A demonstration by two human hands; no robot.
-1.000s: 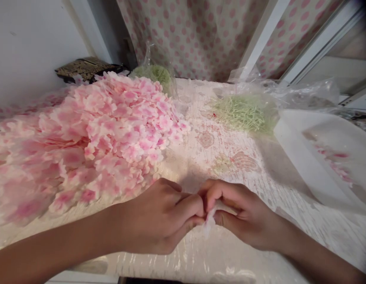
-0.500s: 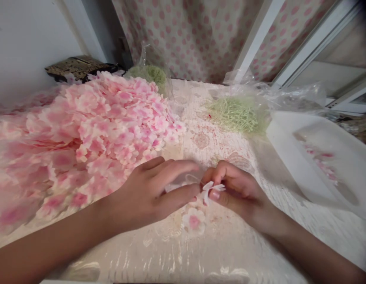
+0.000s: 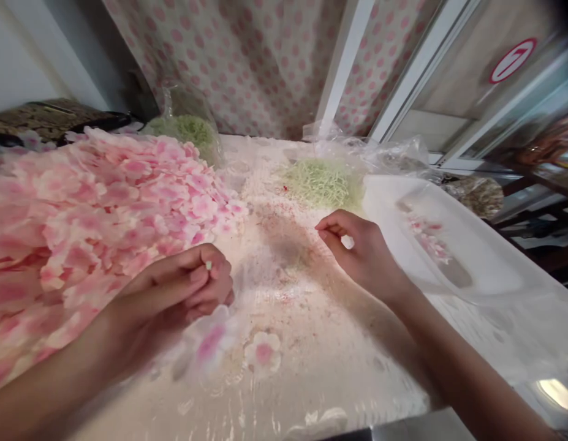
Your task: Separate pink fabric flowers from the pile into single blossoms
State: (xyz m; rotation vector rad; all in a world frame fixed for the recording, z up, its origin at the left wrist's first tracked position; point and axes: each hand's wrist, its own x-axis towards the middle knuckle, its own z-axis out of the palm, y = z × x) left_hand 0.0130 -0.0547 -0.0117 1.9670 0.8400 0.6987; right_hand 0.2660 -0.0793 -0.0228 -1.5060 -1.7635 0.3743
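My left hand [image 3: 187, 285] is closed in front of the pink flower pile, thumb and finger pinching a small pale green stem tip [image 3: 209, 265]. Just below that hand is a blurred white-and-pink artificial flower [image 3: 212, 343]; whether it joins the stem is hidden. To its right, a single white petal flower [image 3: 263, 352] with a pink centre lies flat on the table. My right hand [image 3: 355, 245] hovers over the table left of the white tray, thumb and fingertips pinched together. Anything between those fingertips is too small to make out.
A big heap of pink artificial petals [image 3: 127, 202] covers the left side. Pale green stems [image 3: 327, 182] lie by clear plastic at the back, near another bag of green stems [image 3: 194, 130]. The white tray [image 3: 495, 278] at right holds a few pink pieces [image 3: 431, 236].
My hands have moved apart, the left towards the petals and the right towards the tray. The flower that was between my fingers has left my right hand. The view has turned right.
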